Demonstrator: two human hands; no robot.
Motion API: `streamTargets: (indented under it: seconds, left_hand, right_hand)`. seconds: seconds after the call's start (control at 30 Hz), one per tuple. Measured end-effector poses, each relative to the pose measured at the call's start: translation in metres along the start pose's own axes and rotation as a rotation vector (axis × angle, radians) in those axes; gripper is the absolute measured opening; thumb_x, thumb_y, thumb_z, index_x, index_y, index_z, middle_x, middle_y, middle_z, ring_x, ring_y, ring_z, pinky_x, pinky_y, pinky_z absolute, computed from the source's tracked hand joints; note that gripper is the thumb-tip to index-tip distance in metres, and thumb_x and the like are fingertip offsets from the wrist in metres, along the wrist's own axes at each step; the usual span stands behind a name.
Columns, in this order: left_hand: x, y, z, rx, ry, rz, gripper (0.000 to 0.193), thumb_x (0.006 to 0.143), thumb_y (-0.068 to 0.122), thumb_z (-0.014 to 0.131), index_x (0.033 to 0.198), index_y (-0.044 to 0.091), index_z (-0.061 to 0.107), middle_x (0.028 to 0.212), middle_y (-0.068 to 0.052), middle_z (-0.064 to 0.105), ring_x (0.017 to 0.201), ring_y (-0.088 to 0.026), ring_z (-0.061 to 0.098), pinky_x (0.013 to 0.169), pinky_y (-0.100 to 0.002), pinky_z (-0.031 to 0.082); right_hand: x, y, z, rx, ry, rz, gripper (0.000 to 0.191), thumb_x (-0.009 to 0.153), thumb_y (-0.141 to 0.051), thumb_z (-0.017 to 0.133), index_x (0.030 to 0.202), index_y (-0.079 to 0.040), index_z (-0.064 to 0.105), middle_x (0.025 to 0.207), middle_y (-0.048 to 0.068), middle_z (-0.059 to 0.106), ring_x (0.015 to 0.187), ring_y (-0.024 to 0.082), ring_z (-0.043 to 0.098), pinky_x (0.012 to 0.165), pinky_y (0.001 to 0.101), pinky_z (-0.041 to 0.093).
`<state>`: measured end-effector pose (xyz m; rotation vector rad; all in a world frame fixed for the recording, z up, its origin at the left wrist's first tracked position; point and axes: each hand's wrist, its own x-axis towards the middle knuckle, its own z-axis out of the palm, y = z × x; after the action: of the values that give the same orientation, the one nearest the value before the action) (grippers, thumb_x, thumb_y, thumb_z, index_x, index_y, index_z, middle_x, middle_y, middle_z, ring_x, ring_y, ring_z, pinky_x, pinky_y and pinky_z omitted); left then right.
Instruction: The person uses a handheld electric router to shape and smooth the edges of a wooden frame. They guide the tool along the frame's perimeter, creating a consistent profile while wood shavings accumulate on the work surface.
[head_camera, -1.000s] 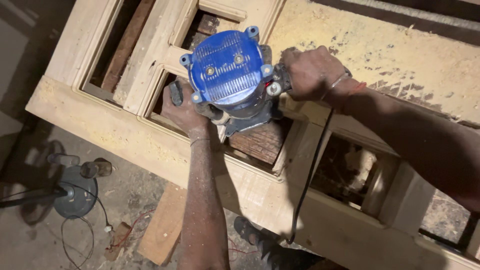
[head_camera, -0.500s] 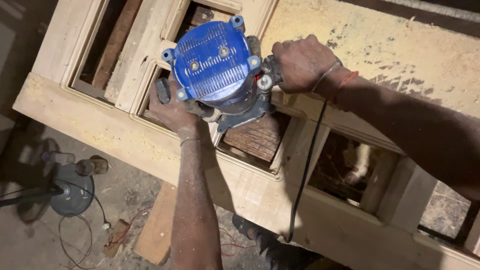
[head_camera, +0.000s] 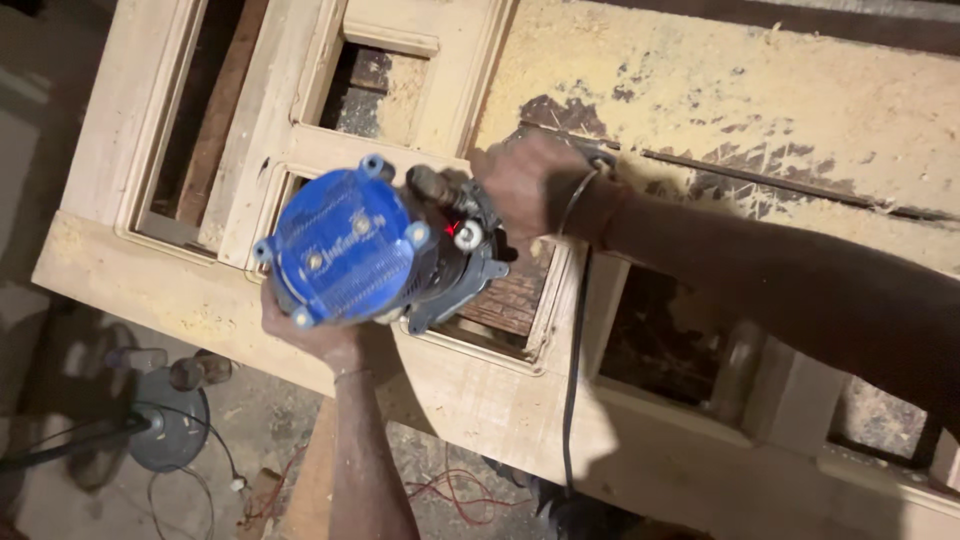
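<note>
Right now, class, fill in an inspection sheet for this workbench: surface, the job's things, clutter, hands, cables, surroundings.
Surface: bench coated in sawdust, dark bare patches.
Job's things: blue router on pale wooden frame with open panels.
Clutter: nothing seen besides sawdust.
Hands: left hand under the router's near side; right hand at its far handle; neither grip fully visible.
Cables: black cord hangs over the frame; red wire on the floor.
Surroundings: dusty floor, grey round base.

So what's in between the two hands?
The blue router sits between the left hand and the right hand, its grey base and a dark handle on the right hand's side. The head view shows this.
</note>
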<state>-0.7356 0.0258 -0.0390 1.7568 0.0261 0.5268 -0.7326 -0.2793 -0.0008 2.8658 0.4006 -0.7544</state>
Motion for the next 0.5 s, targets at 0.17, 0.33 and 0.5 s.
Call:
streamTargets:
  seconds: [0.17, 0.33, 0.5]
  left_hand:
    - [-0.012, -0.006, -0.018, 0.225, 0.031, 0.270, 0.045, 0.086, 0.026, 0.082, 0.112, -0.005, 0.063, 0.102, -0.009, 0.068, 0.093, -0.015, 0.064, 0.085, -0.030, 0.053]
    - [-0.009, -0.010, -0.020, 0.221, 0.020, 0.233, 0.040, 0.085, 0.027, 0.081, 0.105, -0.003, 0.063, 0.097, -0.007, 0.069, 0.088, -0.014, 0.065, 0.079, -0.029, 0.053]
    - [-0.009, -0.016, -0.022, 0.258, 0.034, 0.207, 0.032, 0.088, 0.023, 0.078, 0.103, -0.002, 0.064, 0.094, -0.007, 0.070, 0.086, -0.013, 0.065, 0.076, -0.030, 0.052]
  right_hand:
    - [0.016, -0.006, 0.053, -0.089, 1.092, -0.113, 0.016, 0.089, -0.033, 0.066, 0.081, -0.020, 0.064, 0.066, -0.005, 0.057, 0.056, 0.011, 0.048, 0.054, 0.0273, 0.045]
    - [0.024, -0.001, 0.050, 0.401, 0.896, -0.255, 0.019, 0.091, -0.038, 0.062, 0.083, -0.021, 0.063, 0.069, -0.004, 0.062, 0.061, 0.012, 0.061, 0.057, 0.0283, 0.053]
    - [0.021, -0.003, 0.023, 0.014, 0.347, -0.140, 0.025, 0.094, -0.032, 0.065, 0.101, -0.008, 0.068, 0.068, 0.002, 0.070, 0.051, 0.013, 0.067, 0.046, 0.0268, 0.056]
